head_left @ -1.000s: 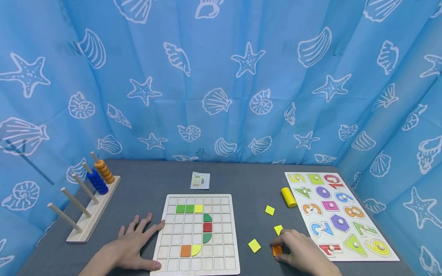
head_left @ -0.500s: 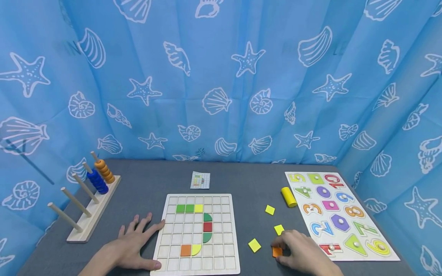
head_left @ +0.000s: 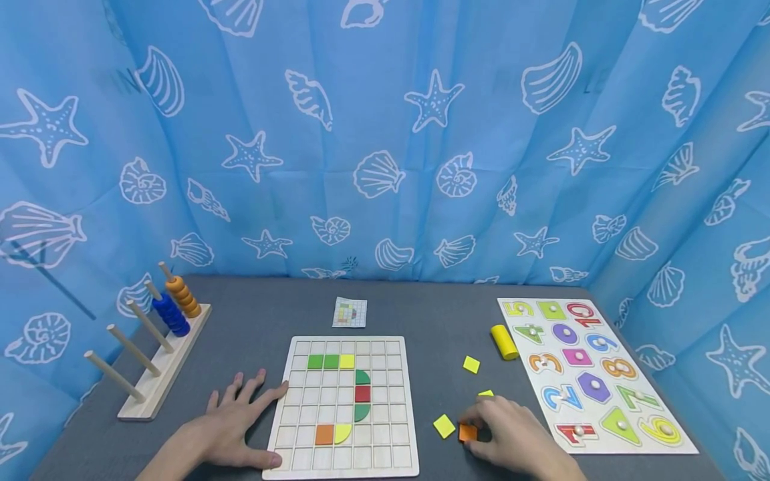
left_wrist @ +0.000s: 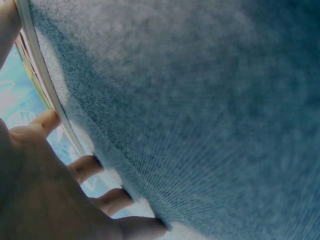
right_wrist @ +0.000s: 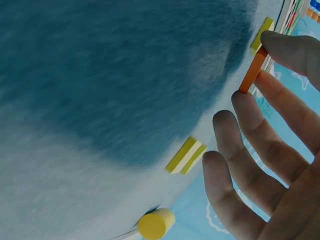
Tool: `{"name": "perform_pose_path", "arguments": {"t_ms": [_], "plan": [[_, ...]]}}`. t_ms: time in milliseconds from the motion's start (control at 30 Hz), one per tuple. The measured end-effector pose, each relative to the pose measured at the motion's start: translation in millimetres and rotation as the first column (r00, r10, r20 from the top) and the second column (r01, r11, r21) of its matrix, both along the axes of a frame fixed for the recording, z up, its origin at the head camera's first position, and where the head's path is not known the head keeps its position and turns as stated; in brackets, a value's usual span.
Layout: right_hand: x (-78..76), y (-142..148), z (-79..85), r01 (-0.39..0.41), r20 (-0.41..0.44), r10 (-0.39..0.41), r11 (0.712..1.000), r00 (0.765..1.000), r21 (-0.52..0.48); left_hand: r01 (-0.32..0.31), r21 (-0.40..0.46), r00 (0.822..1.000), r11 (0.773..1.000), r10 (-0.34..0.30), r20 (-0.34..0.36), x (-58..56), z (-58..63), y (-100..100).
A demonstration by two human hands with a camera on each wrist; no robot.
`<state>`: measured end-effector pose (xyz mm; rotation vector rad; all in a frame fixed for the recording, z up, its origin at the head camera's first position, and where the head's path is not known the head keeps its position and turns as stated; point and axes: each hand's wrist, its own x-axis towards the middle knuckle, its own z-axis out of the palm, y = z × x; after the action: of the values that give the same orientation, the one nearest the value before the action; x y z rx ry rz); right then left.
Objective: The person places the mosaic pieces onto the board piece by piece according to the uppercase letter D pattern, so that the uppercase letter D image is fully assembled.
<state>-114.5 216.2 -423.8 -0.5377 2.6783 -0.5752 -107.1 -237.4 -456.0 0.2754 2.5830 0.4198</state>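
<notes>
- Right hand (head_left: 508, 431), lower right of the head view: grips an orange tile (head_left: 467, 433), pinched between thumb and fingertips. In the right wrist view the tile sits upper right, edge-on; the outer two fingers hold nothing. Contact between tile and table: cannot tell.
- Left hand (head_left: 231, 424), lower left of centre: fingers spread, gripping nothing; thumb and index finger touch the left edge of the grid board (head_left: 391, 415).
- Yellow tiles: one (head_left: 444, 426) just left of the orange tile, another (head_left: 486, 393) part hidden behind the right hand, a third (head_left: 472, 364) further up the frame.
- Grid board, lower centre. Upper part: two green squares (head_left: 323, 361) and a yellow square (head_left: 347, 361) in a row. Mid-board: a red square (head_left: 362, 394) between two dark green rounded pieces (head_left: 362, 378). Lower part: an orange square (head_left: 324, 435) beside a yellow rounded piece (head_left: 343, 433).
- Small patterned card (head_left: 349, 312) above the board.
- Right side: yellow cylinder (head_left: 504, 342) lying beside the number board (head_left: 604, 446).
- Left side: peg stand (head_left: 171, 366), blue beads (head_left: 171, 316) and orange beads (head_left: 183, 297) on the two far pegs.
- Behind: blue curtain (head_left: 385, 133), white shells and starfish.
</notes>
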Motion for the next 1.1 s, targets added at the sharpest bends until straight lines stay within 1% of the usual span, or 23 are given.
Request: {"name": "perform_pose_path", "arguments": {"t_ms": [100,267,433,533,800,967,1100], "plan": [[0.7,-5,0.8,-0.029,-0.061,0.029,1.0,0.998,-0.001,-0.001,-0.006,1.0,1.0,0.001,0.0,-0.4,0.1,1],[0.3,-17,1.1,-0.079,-0.128,0.078,0.997,0.989,-0.005,-0.002,-0.011,1.0,1.0,0.002,0.0,-0.8,0.5,2],[0.8,-34,2.6,-0.139,-0.202,0.13,0.99,0.971,-0.032,0.0,-0.003,1.0,1.0,0.0,-0.003,-0.5,1.8,2],[-0.1,-48,3.1,-0.174,-0.232,0.159,0.984,0.96,-0.047,0.002,0.001,1.0,1.0,-0.002,-0.001,-0.5,1.8,1],[-3.8,-90,4.5,-0.227,-0.235,0.218,0.974,0.947,-0.015,0.004,0.002,1.0,1.0,-0.004,0.002,-1.8,-0.4,0],[-2.6,-114,3.7,-0.264,-0.262,0.255,0.964,0.931,0.0,0.005,0.008,1.0,1.0,-0.006,0.02,-1.8,-2.6,-1],[-0.5,-131,2.7,-0.294,-0.296,0.282,0.956,0.912,0.006,-0.002,0.005,1.0,1.0,0.002,0.011,-1.7,-1.8,0]]}}
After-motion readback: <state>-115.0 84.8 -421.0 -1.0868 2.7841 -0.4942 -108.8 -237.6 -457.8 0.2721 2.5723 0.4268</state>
